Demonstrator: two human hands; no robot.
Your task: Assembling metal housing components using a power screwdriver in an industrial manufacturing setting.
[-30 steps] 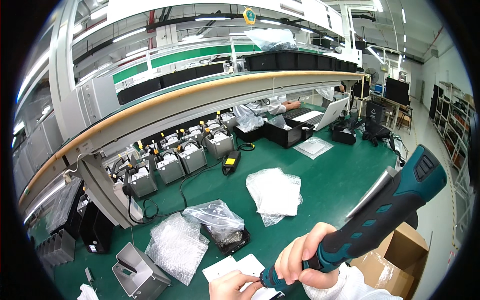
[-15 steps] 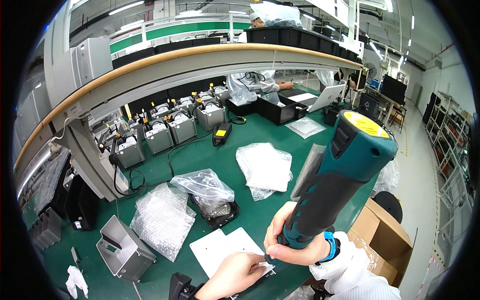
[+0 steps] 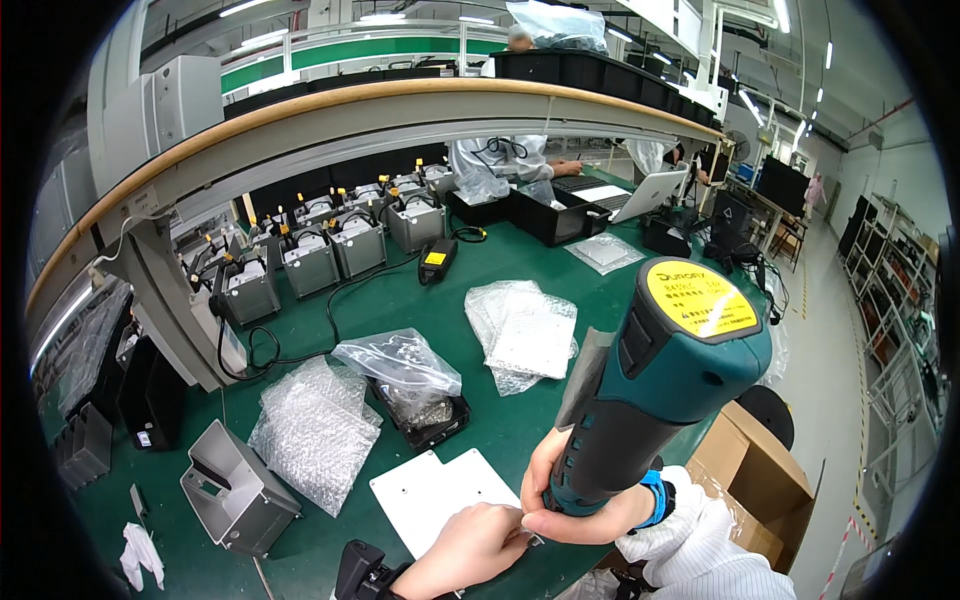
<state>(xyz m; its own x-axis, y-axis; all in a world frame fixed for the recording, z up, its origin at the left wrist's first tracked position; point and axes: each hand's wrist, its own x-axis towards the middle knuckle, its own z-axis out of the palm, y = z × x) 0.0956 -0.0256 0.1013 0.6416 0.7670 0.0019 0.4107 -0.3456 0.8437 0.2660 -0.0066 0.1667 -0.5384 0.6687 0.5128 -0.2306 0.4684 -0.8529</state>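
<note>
My right hand [image 3: 585,510] is wrapped around the lower body of a teal-and-black cordless screwdriver [image 3: 640,400], held upright with its yellow-labelled end up. Its tip is hidden behind my hands. Under them lies a white flat plate [image 3: 425,495] with small holes and a notched edge. My left hand [image 3: 478,545] rests on the plate's near right part, thumb and fingers pinched together beside the screwdriver's lower end; whatever they hold is too small or hidden. A black tray [image 3: 440,433] of small metal parts, partly covered by a clear plastic bag [image 3: 400,360], stands just beyond the plate.
An open grey metal housing [image 3: 240,490] and bubble-wrap sheets [image 3: 315,430] lie to the left. Wrapped white plates [image 3: 530,335] are farther off. Several assembled grey boxes [image 3: 358,240] line the back, near a laptop [image 3: 640,195] and another person's arm. A cardboard box [image 3: 765,480] stands right.
The screwdriver has come down and slightly left, its top end tilting toward me. My left hand stays pinched at the plate. The whole view has shifted slightly.
</note>
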